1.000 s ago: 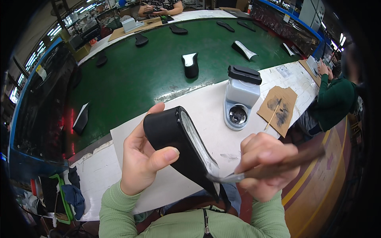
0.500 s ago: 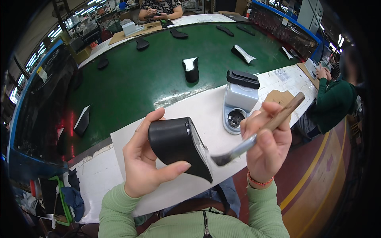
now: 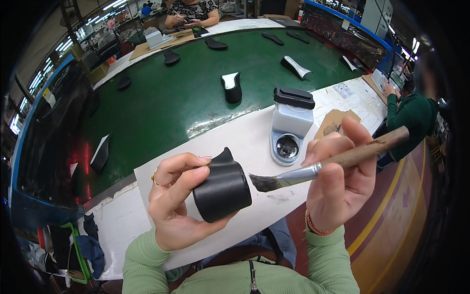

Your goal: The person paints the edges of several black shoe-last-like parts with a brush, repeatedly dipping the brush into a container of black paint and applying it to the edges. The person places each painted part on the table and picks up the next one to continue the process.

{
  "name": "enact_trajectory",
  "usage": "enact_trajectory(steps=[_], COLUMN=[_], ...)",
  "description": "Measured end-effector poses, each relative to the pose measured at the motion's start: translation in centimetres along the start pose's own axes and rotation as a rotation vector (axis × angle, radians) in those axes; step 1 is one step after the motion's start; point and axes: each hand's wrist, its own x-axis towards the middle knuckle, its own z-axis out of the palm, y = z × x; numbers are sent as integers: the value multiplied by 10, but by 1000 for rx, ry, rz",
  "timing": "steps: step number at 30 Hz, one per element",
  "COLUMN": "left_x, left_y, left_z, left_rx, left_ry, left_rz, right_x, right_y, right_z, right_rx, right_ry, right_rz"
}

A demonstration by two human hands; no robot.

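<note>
A black shoe heel piece (image 3: 223, 191) with a smooth curved wall is gripped by my left hand (image 3: 178, 201), fingers and thumb around its left side. Its pointed end tips up and away from me. In my right hand (image 3: 340, 181) is a brush (image 3: 298, 175) with a wooden handle, a metal collar and dark bristles. The bristle tip is just right of the heel's edge, with a narrow gap between them. Beyond the brush stands a pale glue dispenser (image 3: 292, 122) with a black lid and a round cup (image 3: 287, 147) of dark liquid.
White paper (image 3: 161, 179) covers the bench under my hands. Behind it a green conveyor belt (image 3: 161, 108) carries several black heels and soles. A stained cardboard piece (image 3: 337, 123) lies right of the dispenser. Co-workers sit across the belt (image 3: 192, 12) and at right (image 3: 413, 115).
My left hand has turned the heel, so its pale inner face is now hidden and the pointed end is up. The brush has swung flatter, its tip slightly left and higher.
</note>
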Motion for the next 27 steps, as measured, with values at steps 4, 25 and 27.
enact_trajectory(steps=[4,25,27], left_x=[0,1,1], left_y=[0,2,2], left_z=[-1,-2,-2], left_rx=[6,-51,-71], left_ry=[-9,-26,-32], left_rz=[13,-28,-35], right_x=[0,11,10], right_y=[-1,12,10], right_z=[1,-19,-17], right_rx=[-5,191,263], right_ry=[-17,-425,-353], right_rz=[-8,-320,-283])
